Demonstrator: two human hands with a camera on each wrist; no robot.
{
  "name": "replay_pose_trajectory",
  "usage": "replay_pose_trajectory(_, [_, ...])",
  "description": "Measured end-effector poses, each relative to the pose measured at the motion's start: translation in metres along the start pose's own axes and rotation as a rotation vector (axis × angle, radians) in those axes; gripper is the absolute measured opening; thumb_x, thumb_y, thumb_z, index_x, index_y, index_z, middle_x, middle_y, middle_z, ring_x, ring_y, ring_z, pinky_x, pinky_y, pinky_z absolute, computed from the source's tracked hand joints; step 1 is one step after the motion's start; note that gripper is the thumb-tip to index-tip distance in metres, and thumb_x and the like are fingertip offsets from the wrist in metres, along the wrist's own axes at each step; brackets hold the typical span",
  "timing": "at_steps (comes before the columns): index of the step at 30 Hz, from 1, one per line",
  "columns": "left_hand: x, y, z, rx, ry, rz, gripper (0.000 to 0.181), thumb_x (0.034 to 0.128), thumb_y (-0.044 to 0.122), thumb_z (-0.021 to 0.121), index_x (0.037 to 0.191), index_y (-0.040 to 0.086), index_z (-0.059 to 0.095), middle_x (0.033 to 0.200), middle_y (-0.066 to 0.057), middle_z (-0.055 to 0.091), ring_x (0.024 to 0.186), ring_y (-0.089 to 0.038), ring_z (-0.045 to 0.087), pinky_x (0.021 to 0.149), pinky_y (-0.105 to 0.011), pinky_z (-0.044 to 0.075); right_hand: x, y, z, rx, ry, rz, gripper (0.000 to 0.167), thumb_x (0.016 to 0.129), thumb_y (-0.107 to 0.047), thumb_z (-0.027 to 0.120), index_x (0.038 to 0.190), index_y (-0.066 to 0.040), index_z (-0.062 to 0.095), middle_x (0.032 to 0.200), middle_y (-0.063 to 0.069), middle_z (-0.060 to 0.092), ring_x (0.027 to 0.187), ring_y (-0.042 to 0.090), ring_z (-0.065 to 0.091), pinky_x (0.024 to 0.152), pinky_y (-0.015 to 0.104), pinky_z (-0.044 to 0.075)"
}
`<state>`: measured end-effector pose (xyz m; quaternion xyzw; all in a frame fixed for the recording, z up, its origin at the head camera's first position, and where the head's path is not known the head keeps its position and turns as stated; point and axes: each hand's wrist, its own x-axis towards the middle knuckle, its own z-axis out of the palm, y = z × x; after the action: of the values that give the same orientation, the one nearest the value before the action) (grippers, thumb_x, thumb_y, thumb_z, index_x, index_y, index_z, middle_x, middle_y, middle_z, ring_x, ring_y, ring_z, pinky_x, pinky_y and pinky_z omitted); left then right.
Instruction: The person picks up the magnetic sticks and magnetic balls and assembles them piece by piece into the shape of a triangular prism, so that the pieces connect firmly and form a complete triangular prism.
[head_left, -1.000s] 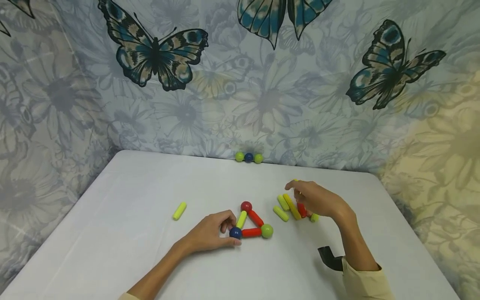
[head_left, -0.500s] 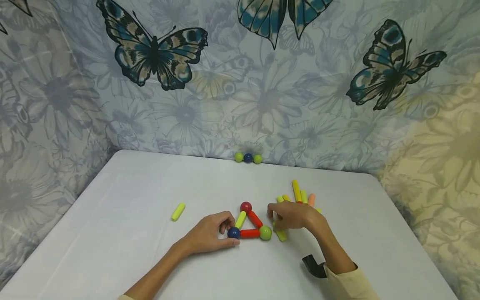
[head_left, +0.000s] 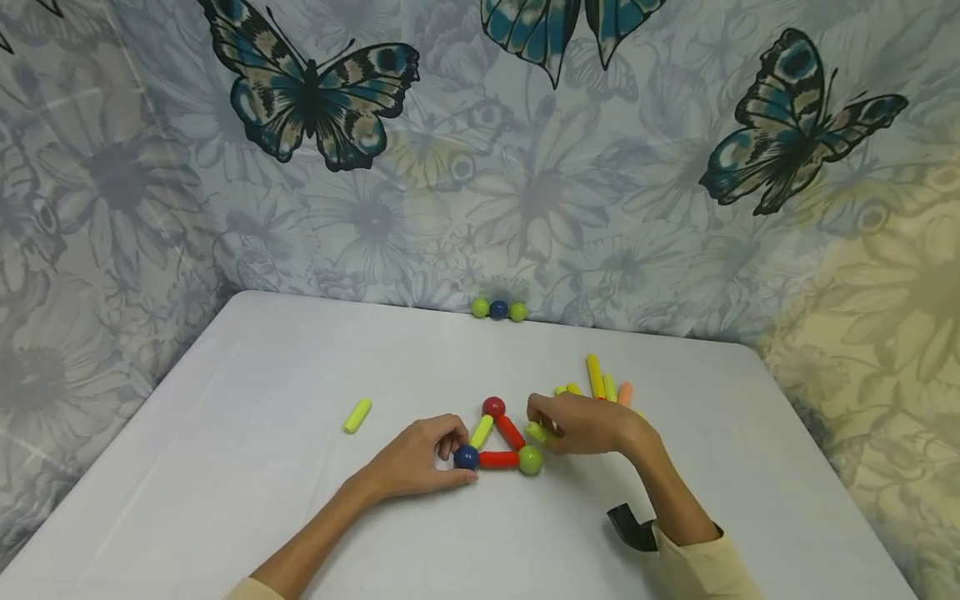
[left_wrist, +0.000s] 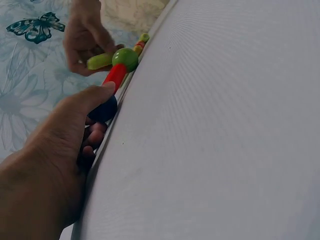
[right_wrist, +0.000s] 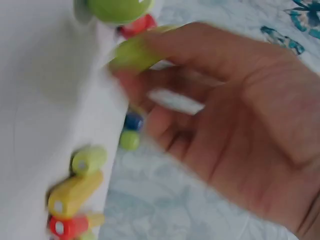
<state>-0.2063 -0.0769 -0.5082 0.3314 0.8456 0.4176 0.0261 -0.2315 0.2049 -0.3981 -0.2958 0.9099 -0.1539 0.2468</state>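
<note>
A triangle of balls and rods lies on the table: red ball [head_left: 493, 407] at its top, blue ball [head_left: 467, 457] at left, green ball [head_left: 530, 460] at right. Two red rods [head_left: 498, 460] and one yellow-green rod [head_left: 482, 432] join them. My left hand [head_left: 417, 458] holds the blue ball between thumb and fingers. My right hand [head_left: 588, 423] pinches another yellow-green rod [head_left: 537, 432] just above the green ball; in the right wrist view that rod [right_wrist: 134, 54] is blurred between thumb and fingers.
Several yellow, red and orange rods [head_left: 595, 375] lie behind my right hand. A single yellow-green rod [head_left: 357, 415] lies at left. Two green balls and a blue ball [head_left: 498, 310] stand at the table's back edge. A black curved piece [head_left: 632, 527] is by the right sleeve.
My right hand has moved left from the pile to the triangle and lifted a yellow-green rod. My left hand has stayed at the blue ball.
</note>
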Motion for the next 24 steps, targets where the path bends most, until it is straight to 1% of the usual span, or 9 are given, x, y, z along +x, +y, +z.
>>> replay_pose_trajectory(3, [0.0,-0.001,0.001,-0.002,0.007,0.011,0.033,0.0845,0.034,0.087,0.104,0.022,0.063,0.085,0.01,0.057,0.078,-0.002,0.052,0.071,-0.016,0.046,0.006,-0.011,0.003,0.079,0.1,-0.19,0.019,0.097,-0.009,0.07,0.112,-0.013,0.06,0.099,-0.004,0.069,0.087,0.007,0.065,0.078,0.025,0.057])
replay_pose_trajectory(5, [0.001,-0.002,0.001,-0.003,0.017,0.033,0.033,0.0847,0.035,0.087,0.104,0.022,0.063,0.085,0.01,0.057,0.077,-0.001,0.051,0.07,-0.016,0.046,0.011,-0.022,0.008,0.135,0.148,-0.286,0.018,0.097,-0.008,0.069,0.112,-0.012,0.061,0.098,-0.001,0.069,0.086,0.011,0.065,0.077,0.025,0.056])
replay_pose_trajectory(6, [0.001,-0.003,0.001,-0.003,0.024,0.046,0.033,0.0848,0.035,0.087,0.103,0.022,0.063,0.085,0.01,0.057,0.077,-0.001,0.051,0.07,-0.016,0.045,0.014,-0.027,0.011,0.161,0.164,-0.324,0.018,0.096,-0.008,0.069,0.112,-0.012,0.061,0.099,0.0,0.07,0.085,0.011,0.065,0.076,0.026,0.056])
replay_pose_trajectory(8, [0.002,-0.004,0.0,-0.004,0.039,0.07,0.033,0.0849,0.035,0.087,0.103,0.022,0.062,0.084,0.009,0.057,0.077,-0.001,0.05,0.07,-0.017,0.045,0.019,-0.035,0.017,0.202,0.18,-0.362,0.019,0.096,-0.009,0.07,0.112,-0.013,0.062,0.1,0.001,0.071,0.082,0.012,0.064,0.072,0.025,0.054])
replay_pose_trajectory(11, [0.002,-0.005,0.0,-0.009,0.05,0.084,0.032,0.085,0.034,0.087,0.101,0.023,0.061,0.083,0.008,0.057,0.076,0.0,0.049,0.069,-0.017,0.043,0.025,-0.043,0.026,0.233,0.181,-0.366,0.019,0.096,-0.011,0.071,0.113,-0.014,0.063,0.102,-0.001,0.073,0.083,0.01,0.063,0.071,0.022,0.052])
replay_pose_trajectory(14, [0.001,-0.005,0.0,-0.021,0.036,0.08,0.033,0.0853,0.034,0.086,0.1,0.023,0.059,0.083,0.007,0.056,0.075,0.0,0.048,0.069,-0.016,0.042,0.028,-0.044,0.034,0.214,0.173,-0.342,0.018,0.096,-0.011,0.072,0.113,-0.013,0.065,0.105,-0.002,0.074,0.084,0.004,0.062,0.073,0.02,0.053])
replay_pose_trajectory(19, [-0.001,-0.004,0.001,-0.023,0.035,0.079,0.033,0.0851,0.033,0.087,0.099,0.022,0.059,0.083,0.007,0.056,0.076,0.0,0.048,0.069,-0.016,0.042,0.029,-0.044,0.037,0.189,0.162,-0.334,0.019,0.097,-0.009,0.072,0.114,-0.01,0.066,0.104,-0.001,0.074,0.077,0.008,0.06,0.071,0.018,0.051])
replay_pose_trajectory(21, [-0.001,-0.005,0.001,-0.017,0.042,0.082,0.033,0.0854,0.033,0.087,0.099,0.022,0.059,0.083,0.007,0.056,0.076,0.0,0.048,0.069,-0.016,0.042,0.03,-0.044,0.037,0.197,0.156,-0.338,0.02,0.098,-0.009,0.07,0.118,-0.008,0.065,0.106,0.0,0.074,0.081,0.008,0.063,0.072,0.018,0.052])
replay_pose_trajectory(24, [-0.002,-0.005,0.0,-0.005,0.043,0.082,0.033,0.086,0.034,0.086,0.099,0.022,0.058,0.082,0.006,0.056,0.076,0.0,0.048,0.069,-0.016,0.042,0.03,-0.044,0.037,0.212,0.15,-0.332,0.024,0.101,-0.01,0.068,0.124,-0.006,0.064,0.11,0.003,0.075,0.091,0.01,0.068,0.078,0.018,0.054])
